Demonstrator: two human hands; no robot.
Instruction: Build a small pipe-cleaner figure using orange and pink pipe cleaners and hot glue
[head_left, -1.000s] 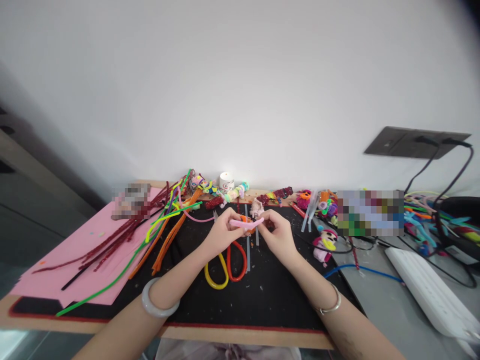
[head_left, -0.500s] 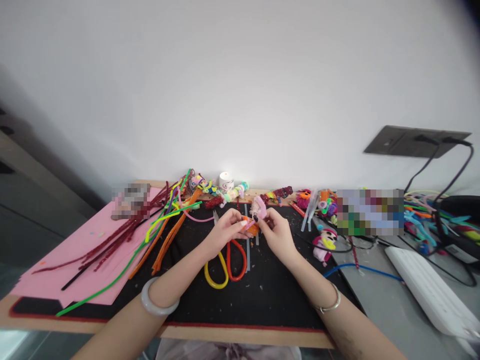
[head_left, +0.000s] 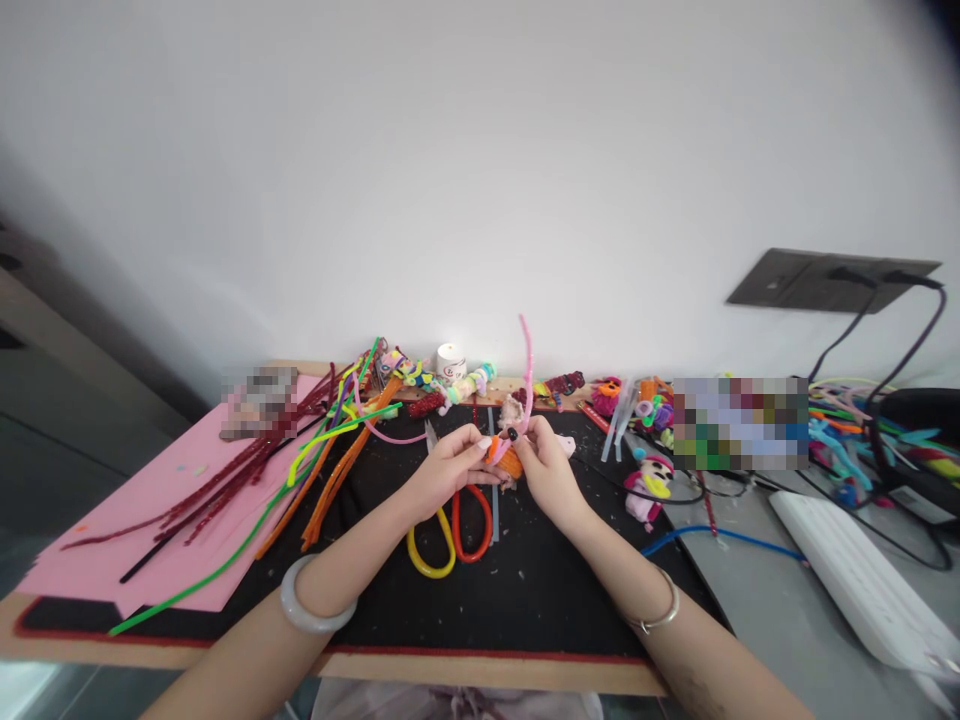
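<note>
Hands: left hand (head_left: 448, 468) + right hand (head_left: 546, 468) meet mid-desk, fingertips pressed in on a small orange figure (head_left: 504, 460); both closed in a pinch, not spread.
Left hand: pinches the figure's left side, thumb + forefinger; pale bangle (head_left: 311, 600) on that wrist.
Right hand: pinches the figure's right side and, by the look of it, the base of a pink pipe cleaner (head_left: 526, 370); exact finger contact too small to tell.
Pipe cleaner: rises from betw. the hands, curves up against the wall, free end loose in the air.
Figure position: betw. both hands, touching both, held just above the black mat (head_left: 525, 590); dark bead-like dot on its top.
Under the hands: scissors (head_left: 450, 530) w/ yellow + red handles lie on the mat, just below the left hand.
Nearby: bundle of loose stems (head_left: 330, 450) to the left, over pink paper (head_left: 150, 500); a small doll (head_left: 649, 488) to the right; white power strip (head_left: 855, 585) far right.
Risk 1: prob. the long free end whips or springs back if the right pinch slackens, since only its base is held.
Risk 2: figure is tiny + held by fingertips only; a twist could squash it or pop it out onto the cluttered mat.
Risk 3: cut wire tip may prick a fingertip.
</note>
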